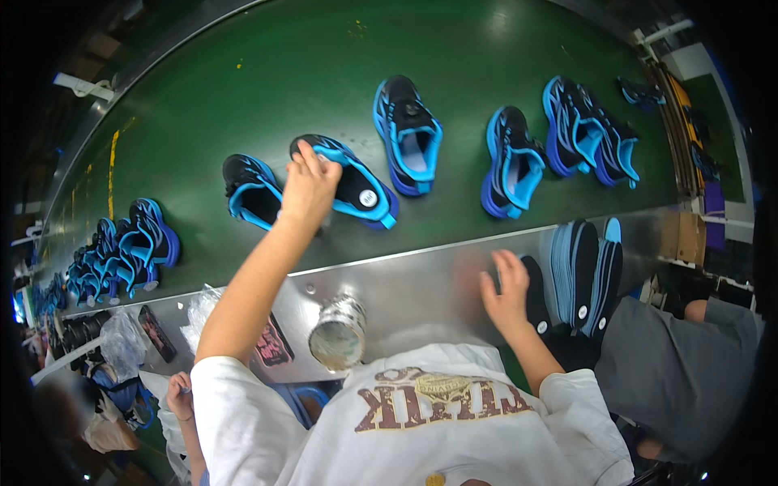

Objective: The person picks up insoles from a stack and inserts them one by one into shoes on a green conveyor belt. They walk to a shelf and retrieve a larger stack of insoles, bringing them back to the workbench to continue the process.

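Observation:
My left hand [309,188] is closed on the front of a black and blue sneaker [383,212] on the green surface. Inside that shoe lies a dark insole with a round white label [367,198] at the heel. Just left of my wrist sits a second sneaker [243,174], partly covered by my arm. My right hand [507,298] is open, fingers apart and slightly blurred, over the metal ledge. Beside its fingers stands a black insole [536,301]; whether they touch it I cannot tell.
More sneakers stand on the green table [284,81], including one ahead [408,138], several to the right and a row [146,235] at left. Stacked blue and black insoles [571,275], a metal can [338,334] and a phone [273,344] lie along the ledge. People sit on both sides.

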`<state>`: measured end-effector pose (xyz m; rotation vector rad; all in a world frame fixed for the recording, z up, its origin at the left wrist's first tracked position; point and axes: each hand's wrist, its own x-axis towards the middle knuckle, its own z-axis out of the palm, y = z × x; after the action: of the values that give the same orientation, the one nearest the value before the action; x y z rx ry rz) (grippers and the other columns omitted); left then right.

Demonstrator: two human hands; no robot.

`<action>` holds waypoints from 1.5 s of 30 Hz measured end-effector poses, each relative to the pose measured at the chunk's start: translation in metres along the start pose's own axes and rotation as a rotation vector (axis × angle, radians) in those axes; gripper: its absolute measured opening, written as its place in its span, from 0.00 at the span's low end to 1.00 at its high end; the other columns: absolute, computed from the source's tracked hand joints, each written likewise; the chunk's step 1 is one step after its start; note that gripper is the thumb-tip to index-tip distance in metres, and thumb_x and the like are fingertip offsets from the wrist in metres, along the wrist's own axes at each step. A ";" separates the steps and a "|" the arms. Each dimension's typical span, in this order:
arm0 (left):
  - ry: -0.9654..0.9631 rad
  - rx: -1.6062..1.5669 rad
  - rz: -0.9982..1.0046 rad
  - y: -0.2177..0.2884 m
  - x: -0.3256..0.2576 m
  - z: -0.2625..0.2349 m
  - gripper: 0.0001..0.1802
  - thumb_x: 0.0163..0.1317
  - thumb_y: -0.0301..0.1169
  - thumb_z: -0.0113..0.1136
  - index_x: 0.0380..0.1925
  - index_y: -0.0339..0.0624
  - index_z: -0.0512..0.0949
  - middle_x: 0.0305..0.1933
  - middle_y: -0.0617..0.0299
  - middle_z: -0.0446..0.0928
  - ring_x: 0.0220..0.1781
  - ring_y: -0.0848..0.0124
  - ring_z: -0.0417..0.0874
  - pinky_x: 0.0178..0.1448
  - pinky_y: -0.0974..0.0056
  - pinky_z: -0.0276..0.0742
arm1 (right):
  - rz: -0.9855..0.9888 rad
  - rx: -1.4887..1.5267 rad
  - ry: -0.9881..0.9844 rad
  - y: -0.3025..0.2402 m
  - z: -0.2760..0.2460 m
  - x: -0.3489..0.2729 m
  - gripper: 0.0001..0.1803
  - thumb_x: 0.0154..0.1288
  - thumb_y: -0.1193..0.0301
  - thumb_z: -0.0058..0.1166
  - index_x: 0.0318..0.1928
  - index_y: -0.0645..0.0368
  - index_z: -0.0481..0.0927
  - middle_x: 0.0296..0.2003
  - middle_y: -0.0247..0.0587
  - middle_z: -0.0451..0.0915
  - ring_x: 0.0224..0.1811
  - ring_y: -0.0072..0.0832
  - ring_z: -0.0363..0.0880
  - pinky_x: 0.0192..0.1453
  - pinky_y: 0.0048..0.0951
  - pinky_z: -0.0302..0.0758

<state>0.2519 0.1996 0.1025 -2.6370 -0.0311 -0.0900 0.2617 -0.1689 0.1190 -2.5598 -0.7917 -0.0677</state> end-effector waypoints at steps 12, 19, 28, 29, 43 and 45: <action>-0.346 0.277 -0.027 0.015 0.030 -0.030 0.16 0.58 0.30 0.41 0.42 0.33 0.74 0.51 0.31 0.67 0.47 0.46 0.74 0.41 0.46 0.66 | 0.406 -0.161 -0.233 0.099 -0.057 -0.095 0.27 0.44 0.63 0.62 0.45 0.60 0.68 0.46 0.50 0.67 0.51 0.46 0.63 0.53 0.42 0.62; -0.141 -0.416 -0.280 -0.004 0.024 -0.029 0.16 0.48 0.36 0.55 0.30 0.33 0.77 0.54 0.42 0.67 0.49 0.55 0.73 0.53 0.52 0.65 | 0.314 0.082 -0.014 0.100 -0.071 -0.088 0.26 0.42 0.69 0.62 0.42 0.62 0.66 0.43 0.50 0.65 0.47 0.45 0.64 0.51 0.39 0.63; 0.512 -2.167 -0.920 -0.050 0.035 -0.078 0.08 0.51 0.26 0.48 0.27 0.32 0.74 0.16 0.66 0.67 0.16 0.80 0.59 0.24 0.77 0.55 | 0.409 0.344 0.003 0.086 -0.120 -0.027 0.19 0.63 0.68 0.45 0.50 0.69 0.71 0.50 0.54 0.71 0.52 0.37 0.70 0.56 0.29 0.64; 0.362 -2.026 -0.863 -0.041 0.045 -0.079 0.09 0.51 0.27 0.50 0.31 0.33 0.74 0.22 0.63 0.70 0.21 0.77 0.66 0.28 0.74 0.62 | 0.380 0.339 0.038 0.088 -0.125 -0.016 0.16 0.63 0.68 0.46 0.46 0.67 0.75 0.49 0.52 0.71 0.50 0.36 0.72 0.54 0.29 0.65; -0.057 -1.488 -0.481 0.054 0.141 -0.041 0.23 0.59 0.49 0.50 0.31 0.34 0.73 0.23 0.51 0.73 0.28 0.60 0.73 0.35 0.59 0.69 | -0.551 -0.087 -0.174 -0.034 -0.075 0.180 0.04 0.46 0.75 0.53 0.20 0.63 0.77 0.31 0.41 0.76 0.35 0.35 0.72 0.41 0.32 0.70; -0.101 -1.667 -0.495 0.060 0.139 -0.035 0.24 0.60 0.47 0.49 0.22 0.33 0.73 0.17 0.61 0.67 0.22 0.74 0.65 0.28 0.65 0.64 | -0.609 -0.239 -0.289 -0.033 -0.050 0.188 0.04 0.45 0.75 0.51 0.19 0.61 0.77 0.27 0.38 0.74 0.36 0.33 0.71 0.41 0.29 0.68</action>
<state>0.3904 0.1313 0.1140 -4.1827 -1.0627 -0.2112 0.4045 -0.0688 0.2109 -2.4718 -1.7463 0.0198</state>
